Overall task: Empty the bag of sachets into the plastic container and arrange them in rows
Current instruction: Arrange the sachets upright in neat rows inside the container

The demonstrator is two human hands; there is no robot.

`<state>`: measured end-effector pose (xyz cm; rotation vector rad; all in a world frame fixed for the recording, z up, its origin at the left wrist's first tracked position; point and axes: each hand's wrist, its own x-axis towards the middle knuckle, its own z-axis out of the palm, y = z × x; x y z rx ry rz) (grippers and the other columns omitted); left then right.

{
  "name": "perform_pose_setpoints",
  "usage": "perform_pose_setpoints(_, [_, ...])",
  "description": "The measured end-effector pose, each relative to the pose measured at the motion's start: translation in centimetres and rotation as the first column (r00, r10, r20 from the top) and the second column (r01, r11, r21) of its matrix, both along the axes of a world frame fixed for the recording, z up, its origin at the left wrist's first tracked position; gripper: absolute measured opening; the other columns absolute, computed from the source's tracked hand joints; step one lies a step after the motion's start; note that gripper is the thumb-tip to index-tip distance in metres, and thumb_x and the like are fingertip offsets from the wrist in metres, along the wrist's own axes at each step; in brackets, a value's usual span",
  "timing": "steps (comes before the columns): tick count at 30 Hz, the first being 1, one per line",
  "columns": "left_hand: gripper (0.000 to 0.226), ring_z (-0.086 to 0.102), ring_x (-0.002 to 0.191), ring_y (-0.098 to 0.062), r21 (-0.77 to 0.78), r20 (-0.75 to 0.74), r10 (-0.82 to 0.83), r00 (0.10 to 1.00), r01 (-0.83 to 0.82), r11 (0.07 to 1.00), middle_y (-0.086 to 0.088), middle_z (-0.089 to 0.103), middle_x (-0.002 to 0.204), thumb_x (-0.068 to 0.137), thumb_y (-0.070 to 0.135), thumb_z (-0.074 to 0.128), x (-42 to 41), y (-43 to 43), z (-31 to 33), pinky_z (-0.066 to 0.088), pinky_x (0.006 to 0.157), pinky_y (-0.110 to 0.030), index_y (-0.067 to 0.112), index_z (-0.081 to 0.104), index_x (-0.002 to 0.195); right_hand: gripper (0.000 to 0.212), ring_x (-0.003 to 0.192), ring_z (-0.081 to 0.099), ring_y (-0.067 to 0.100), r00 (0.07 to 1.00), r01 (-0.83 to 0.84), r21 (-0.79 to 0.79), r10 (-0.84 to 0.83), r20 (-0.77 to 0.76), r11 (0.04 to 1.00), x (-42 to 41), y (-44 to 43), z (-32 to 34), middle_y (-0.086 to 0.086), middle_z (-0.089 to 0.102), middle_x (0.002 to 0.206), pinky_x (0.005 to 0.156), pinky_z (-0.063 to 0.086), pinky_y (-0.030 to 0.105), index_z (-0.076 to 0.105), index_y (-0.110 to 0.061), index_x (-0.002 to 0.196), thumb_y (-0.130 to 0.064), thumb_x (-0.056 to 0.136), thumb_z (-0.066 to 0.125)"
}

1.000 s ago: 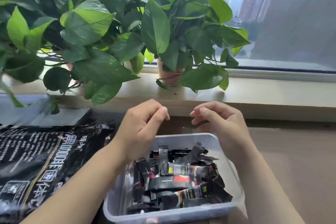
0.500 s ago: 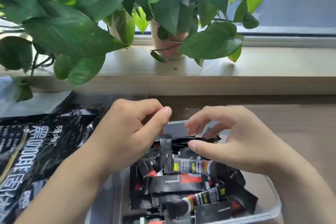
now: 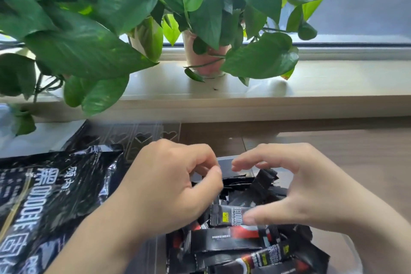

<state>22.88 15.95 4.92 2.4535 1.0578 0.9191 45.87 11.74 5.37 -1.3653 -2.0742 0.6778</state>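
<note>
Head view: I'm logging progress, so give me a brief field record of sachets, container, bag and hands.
container: clear plastic, holds the sachets
sachets: jumbled heap, no rows yet
bag: black, lying left of the container
left hand: fingers curled over the heap; grip unclear
right hand: fingers arched above the heap, thumb touching a yellow-labelled sachet

indoor room | potted plants (image 3: 206,60) | windowsill (image 3: 333,82) | wooden table (image 3: 344,147)

Left hand (image 3: 169,189) and right hand (image 3: 309,193) hover over jumbled sachets (image 3: 224,243) in the plastic container (image 3: 225,161); bag (image 3: 44,196) lies leftward.
</note>
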Motion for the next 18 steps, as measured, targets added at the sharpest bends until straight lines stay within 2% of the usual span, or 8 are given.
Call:
perform_pose_setpoints(2, [0.028, 0.063, 0.06, 0.002, -0.018, -0.027, -0.024, 0.999, 0.024, 1.0, 0.018, 0.074, 0.075, 0.077, 0.052, 0.061, 0.1, -0.2, 0.2, 0.054, 0.062, -0.027, 0.027, 0.074, 0.08, 0.068, 0.11, 0.066, 0.004, 1.0, -0.017, -0.018, 0.017, 0.011, 1.0, 0.1, 0.0, 0.1, -0.024, 0.072, 0.108, 0.088, 0.049, 0.021, 0.072, -0.036, 0.112, -0.055, 0.05, 0.093])
perform_pose_setpoints(5, [0.044, 0.068, 0.082, 0.008, -0.048, -0.044, -0.078, 0.996, 0.076, 0.996, 0.021, 0.075, 0.087, 0.067, 0.067, 0.073, 0.2, -0.3, 0.5, 0.057, 0.071, -0.029, 0.03, 0.075, 0.091, 0.078, 0.112, 0.065, 0.006, 0.998, -0.043, -0.034, 0.044, 0.041, 0.999, 0.5, 0.0, 0.3, -0.021, 0.072, 0.11, 0.089, 0.049, 0.023, 0.07, -0.038, 0.116, -0.058, 0.045, 0.094])
perform_pose_setpoints(8, [0.063, 0.07, 0.089, 0.006, -0.045, -0.1, -0.116, 0.988, 0.112, 0.993, 0.021, 0.075, 0.095, 0.057, 0.078, 0.076, 0.1, -0.6, 0.6, 0.058, 0.073, -0.029, 0.032, 0.073, 0.099, 0.084, 0.112, 0.064, 0.006, 0.996, -0.066, -0.037, 0.067, 0.054, 0.997, 0.7, -0.2, 0.3, -0.021, 0.071, 0.112, 0.089, 0.047, 0.023, 0.068, -0.039, 0.12, -0.062, 0.042, 0.091])
perform_pose_setpoints(12, [0.08, 0.069, 0.1, 0.001, -0.023, -0.215, -0.143, 0.966, 0.141, 0.99, 0.022, 0.072, 0.11, 0.051, 0.086, 0.07, 0.2, -1.2, 0.4, 0.059, 0.079, -0.032, 0.034, 0.068, 0.111, 0.094, 0.119, 0.058, 0.0, 0.991, -0.084, -0.071, 0.091, 0.095, 0.994, 1.1, -0.4, 0.2, -0.025, 0.067, 0.118, 0.094, 0.041, 0.013, 0.062, -0.045, 0.125, -0.073, 0.039, 0.085])
perform_pose_setpoints(15, [0.079, 0.065, 0.105, -0.005, -0.014, -0.303, -0.16, 0.939, 0.163, 0.986, 0.018, 0.069, 0.114, 0.054, 0.083, 0.072, 0.4, -1.3, 1.0, 0.055, 0.084, -0.033, 0.031, 0.067, 0.112, 0.099, 0.12, 0.05, -0.014, 0.986, -0.05, -0.081, 0.062, 0.154, 0.996, 1.5, -0.8, 0.3, -0.035, 0.06, 0.123, 0.093, 0.035, 0.002, 0.057, -0.048, 0.128, -0.077, 0.036, 0.083])
perform_pose_setpoints(18, [0.067, 0.058, 0.105, -0.014, 0.098, -0.335, -0.171, 0.927, 0.214, 0.972, 0.009, 0.065, 0.116, 0.059, 0.074, 0.081, 0.8, -0.3, 2.0, 0.05, 0.089, -0.032, 0.023, 0.073, 0.101, 0.099, 0.118, 0.05, -0.014, 0.979, -0.009, -0.081, 0.025, 0.2, 0.997, 1.6, -0.8, 0.7, -0.035, 0.059, 0.12, 0.092, 0.039, 0.005, 0.058, -0.047, 0.125, -0.078, 0.035, 0.082])
